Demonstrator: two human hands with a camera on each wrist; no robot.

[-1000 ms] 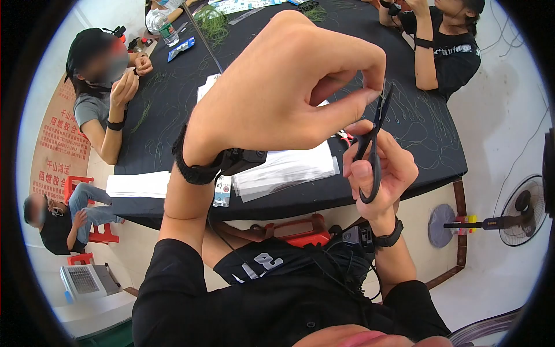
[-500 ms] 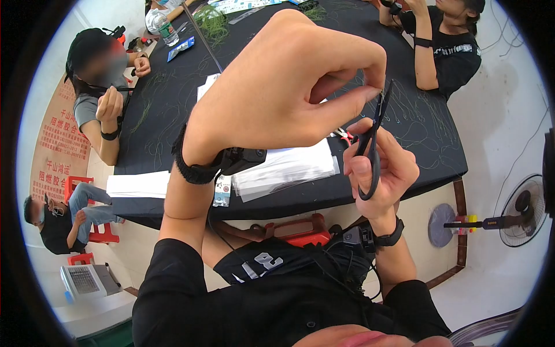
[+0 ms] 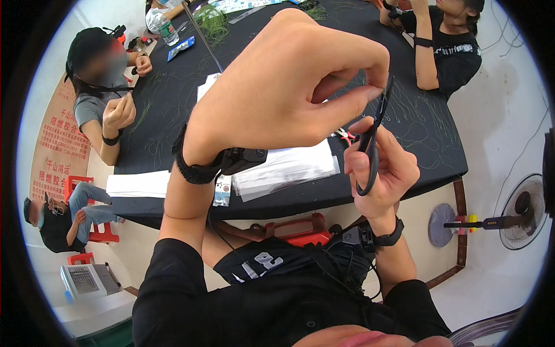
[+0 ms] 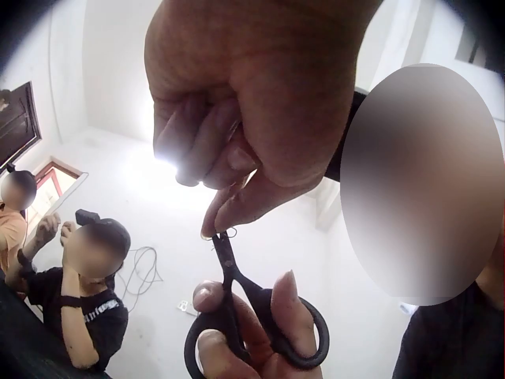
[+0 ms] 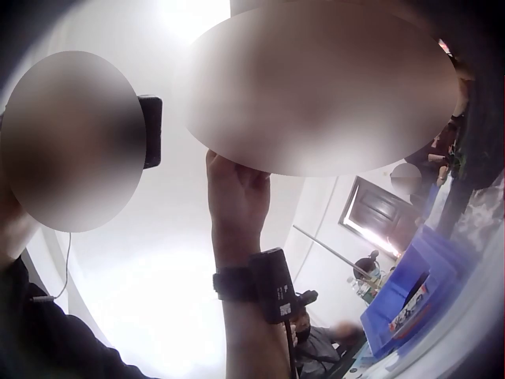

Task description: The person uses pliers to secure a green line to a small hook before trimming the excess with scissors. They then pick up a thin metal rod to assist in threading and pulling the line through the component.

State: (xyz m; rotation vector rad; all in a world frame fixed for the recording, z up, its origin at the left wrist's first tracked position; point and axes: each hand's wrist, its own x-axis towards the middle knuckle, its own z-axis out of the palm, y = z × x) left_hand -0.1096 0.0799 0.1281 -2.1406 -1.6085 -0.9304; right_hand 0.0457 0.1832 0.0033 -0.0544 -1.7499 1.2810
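My left hand (image 3: 289, 87) is raised over the table, thumb and forefinger pinching a tiny piece with a thin curved wire (image 4: 230, 233) showing. The fingertips cover most of it, so I cannot tell its kind. Small black scissors (image 4: 229, 272) are held in my right hand (image 3: 384, 168), with the thumb and a finger through the handle loops. Their blades point up and meet the left fingertips, narrowly parted around the tiny piece in the left wrist view. A blurred patch covers the hands' work in the right wrist view.
White sheets in clear sleeves (image 3: 283, 173) and red-handled pliers (image 3: 346, 136) lie on the black-covered table (image 3: 428, 168) below my hands. Green line (image 3: 214, 26) is strewn across it. People sit at both sides; a fan (image 3: 520, 211) stands at the right.
The scissors have tilted slightly, and their blades look closer together in the head view. My left hand has barely moved. The person at the left has shifted their hands.
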